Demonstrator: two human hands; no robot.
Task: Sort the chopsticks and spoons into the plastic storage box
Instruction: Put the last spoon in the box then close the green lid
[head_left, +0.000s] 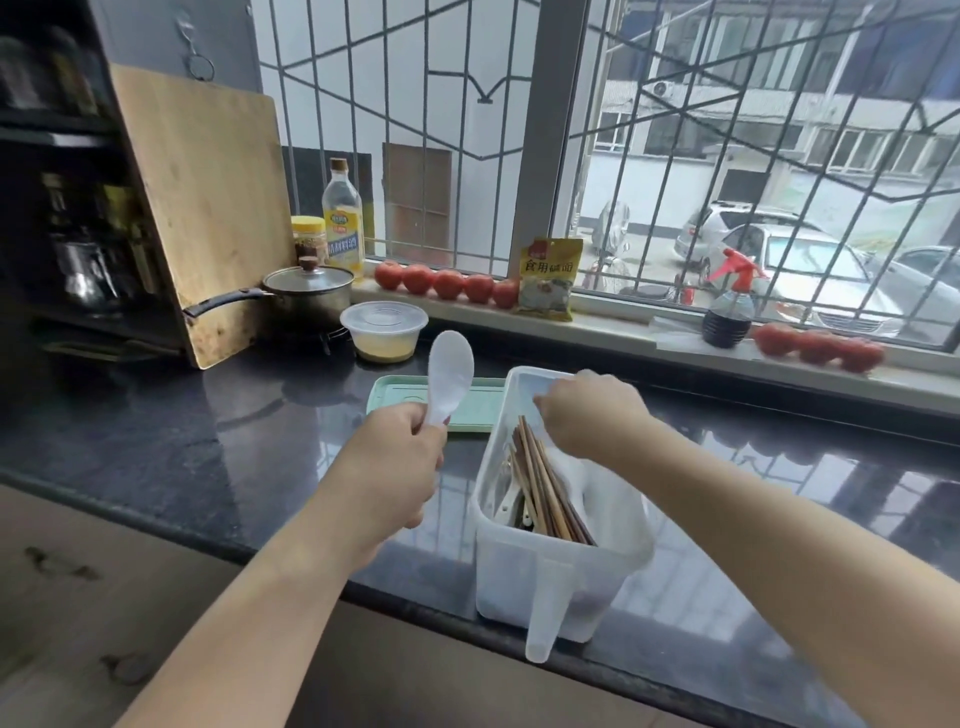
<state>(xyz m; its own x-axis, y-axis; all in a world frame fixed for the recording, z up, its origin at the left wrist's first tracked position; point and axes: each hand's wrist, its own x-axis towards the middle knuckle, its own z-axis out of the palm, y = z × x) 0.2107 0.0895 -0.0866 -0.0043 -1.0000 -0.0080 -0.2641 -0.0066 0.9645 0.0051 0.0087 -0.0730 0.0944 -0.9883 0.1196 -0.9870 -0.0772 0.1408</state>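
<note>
Dark polished stone formed the worktop (156, 447) under a barred window. Near its front edge stood the clear rectangular plastic storage box (550, 577), brown wooden chopsticks (550, 493) leaning inside with pale spoons (506, 506) to their left. Over the box's far end hovered the right hand (587, 415), its grip curled (on what, I could not tell). The left hand (395, 462) gripped a white plastic rice spoon (450, 376) by the handle, bowl upright, left of the box. Beyond lay a flat mint-green plastic lid (400, 400).
</note>
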